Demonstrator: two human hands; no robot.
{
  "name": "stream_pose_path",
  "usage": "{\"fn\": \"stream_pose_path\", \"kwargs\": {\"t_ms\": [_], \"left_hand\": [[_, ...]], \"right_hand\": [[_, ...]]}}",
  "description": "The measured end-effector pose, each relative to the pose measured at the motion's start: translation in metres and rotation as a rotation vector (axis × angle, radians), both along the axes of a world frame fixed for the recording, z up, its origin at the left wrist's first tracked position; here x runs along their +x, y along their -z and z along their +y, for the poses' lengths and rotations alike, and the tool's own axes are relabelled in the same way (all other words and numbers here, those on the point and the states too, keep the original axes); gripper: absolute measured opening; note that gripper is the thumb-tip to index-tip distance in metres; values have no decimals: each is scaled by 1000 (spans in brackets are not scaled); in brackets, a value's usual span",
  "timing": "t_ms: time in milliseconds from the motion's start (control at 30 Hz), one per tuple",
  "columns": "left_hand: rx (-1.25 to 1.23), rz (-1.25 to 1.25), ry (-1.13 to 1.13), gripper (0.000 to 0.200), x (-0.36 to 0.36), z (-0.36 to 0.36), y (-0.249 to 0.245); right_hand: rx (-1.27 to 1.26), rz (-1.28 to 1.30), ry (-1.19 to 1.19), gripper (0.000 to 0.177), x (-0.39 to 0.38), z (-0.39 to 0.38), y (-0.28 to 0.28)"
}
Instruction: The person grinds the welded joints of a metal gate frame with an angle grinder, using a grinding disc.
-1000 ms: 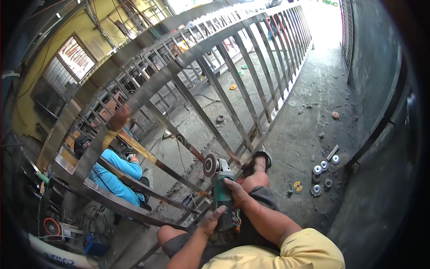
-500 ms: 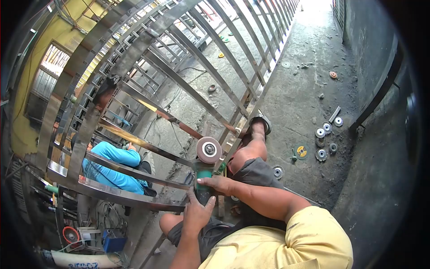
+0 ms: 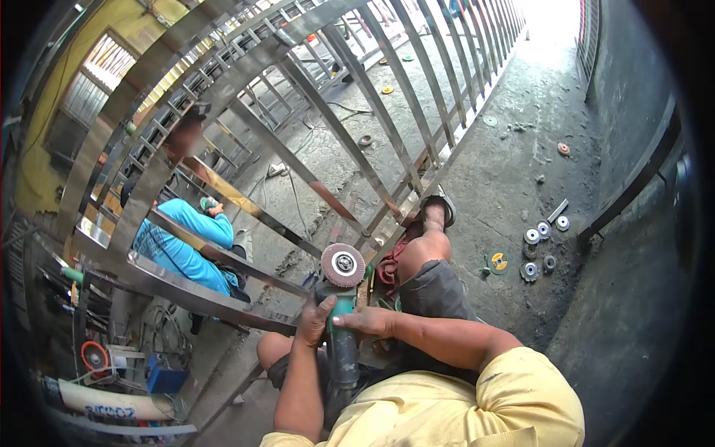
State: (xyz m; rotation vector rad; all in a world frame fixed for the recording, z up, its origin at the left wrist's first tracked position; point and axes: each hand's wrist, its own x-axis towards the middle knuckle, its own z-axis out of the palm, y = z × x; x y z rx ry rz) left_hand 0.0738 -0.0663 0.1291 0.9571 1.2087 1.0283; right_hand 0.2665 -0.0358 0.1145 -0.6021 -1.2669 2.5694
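Note:
An angle grinder (image 3: 342,346) with a green head and dark body points away from me above my lap. Its round flap disc (image 3: 343,265) faces up at the front, close to the metal frame. My left hand (image 3: 314,322) is closed around the grinder's left side near the head. From the right, my right hand (image 3: 369,321) grips the green part, thumb lying across the top and the other fingers mostly hidden. Polished bars of the metal frame (image 3: 216,302) stretch in front and to the left of both hands.
Beyond the bars sits a person in blue (image 3: 182,249), holding a green tool (image 3: 208,203). On the right-hand floor lie several discs (image 3: 531,236) and a yellow-centred disc (image 3: 499,262). A dark wall (image 3: 633,82) runs along the right; a blue box (image 3: 165,375) stands lower left.
My left hand has moved up from the grinder's body to its head, exposing more of the body. The disc has tilted and shifted slightly down. The person in blue now shows a green tool.

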Motion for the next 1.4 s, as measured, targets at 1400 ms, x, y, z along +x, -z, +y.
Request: {"fn": "stream_pose_path", "kwargs": {"t_ms": [1400], "left_hand": [[-398,-490,-280,97,-65,-164,26]], "right_hand": [[789,-1379,232,30,-77,49,434]]}}
